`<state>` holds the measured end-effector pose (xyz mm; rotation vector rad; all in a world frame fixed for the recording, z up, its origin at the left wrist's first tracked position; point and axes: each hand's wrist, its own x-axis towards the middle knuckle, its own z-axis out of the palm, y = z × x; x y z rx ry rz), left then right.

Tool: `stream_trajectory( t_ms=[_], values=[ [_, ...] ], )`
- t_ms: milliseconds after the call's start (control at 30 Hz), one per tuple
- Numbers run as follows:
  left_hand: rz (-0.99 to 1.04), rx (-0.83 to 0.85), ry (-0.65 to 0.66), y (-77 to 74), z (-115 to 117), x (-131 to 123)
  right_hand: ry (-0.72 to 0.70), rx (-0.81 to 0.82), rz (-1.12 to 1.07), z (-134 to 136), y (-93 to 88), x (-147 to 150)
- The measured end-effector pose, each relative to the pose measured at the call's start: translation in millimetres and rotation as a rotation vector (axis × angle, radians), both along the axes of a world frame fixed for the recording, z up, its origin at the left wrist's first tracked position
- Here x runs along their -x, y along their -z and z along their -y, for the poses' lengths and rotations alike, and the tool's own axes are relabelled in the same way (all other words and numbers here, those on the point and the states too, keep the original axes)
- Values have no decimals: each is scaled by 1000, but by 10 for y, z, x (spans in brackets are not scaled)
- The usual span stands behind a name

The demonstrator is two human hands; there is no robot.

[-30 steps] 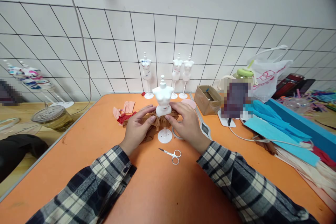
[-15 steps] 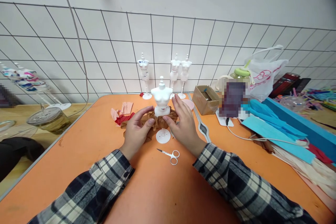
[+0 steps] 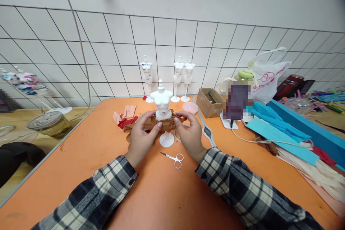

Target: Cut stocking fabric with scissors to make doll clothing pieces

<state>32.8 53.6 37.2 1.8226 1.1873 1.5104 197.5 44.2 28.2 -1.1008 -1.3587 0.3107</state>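
A small white dress-form mannequin (image 3: 161, 101) stands before me on a round white base (image 3: 166, 140), leaning slightly left. Brown crepe paper (image 3: 167, 125) is gathered around its waist and spreads out to both sides. My left hand (image 3: 144, 134) grips the paper at the left, thumb in front and fingers behind. At the right, my right hand (image 3: 191, 133) pinches the paper's edge between thumb and bent fingers, close to the waist. Small white-handled scissors (image 3: 174, 159) lie on the table in front of the base. A ring-shaped object (image 3: 176, 136) is partly hidden behind my right hand.
Red crepe paper (image 3: 126, 123) and pink pieces (image 3: 129, 111) lie left. Behind stand several more mannequins (image 3: 178, 72), a pink bowl (image 3: 190, 107) and a cardboard box (image 3: 210, 103). Blue sheets (image 3: 281, 138) and a white cable (image 3: 272, 141) lie right.
My right hand has gone from outstretched fingers to a pinch on the brown paper. My left fingers have drawn in on it. The mannequin's top has tipped left.
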Motion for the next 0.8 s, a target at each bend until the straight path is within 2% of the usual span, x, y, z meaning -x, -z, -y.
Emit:
stream_trajectory(
  t_ms=[100,233,367,533,733,800],
  values=[
    [-51,-14,-35,-109,47,-81,-17,26,-90,-32,8,12],
    [-295,-60,-219,-259,79,-229,-46,23,-73,-45,-8,22],
    [-428,-119,-299,-280,50,-318,-51,20,-51,-46,10,17],
    [-418,-128,-355,-237,-29,-327,-44,-2,-15,-60,59,-12],
    [-321,-112,-326,-212,-82,-315,11,-114,221,-10,60,-43],
    [-262,-99,-278,-178,-102,-288,31,-137,321,0,70,-50]
  ],
)
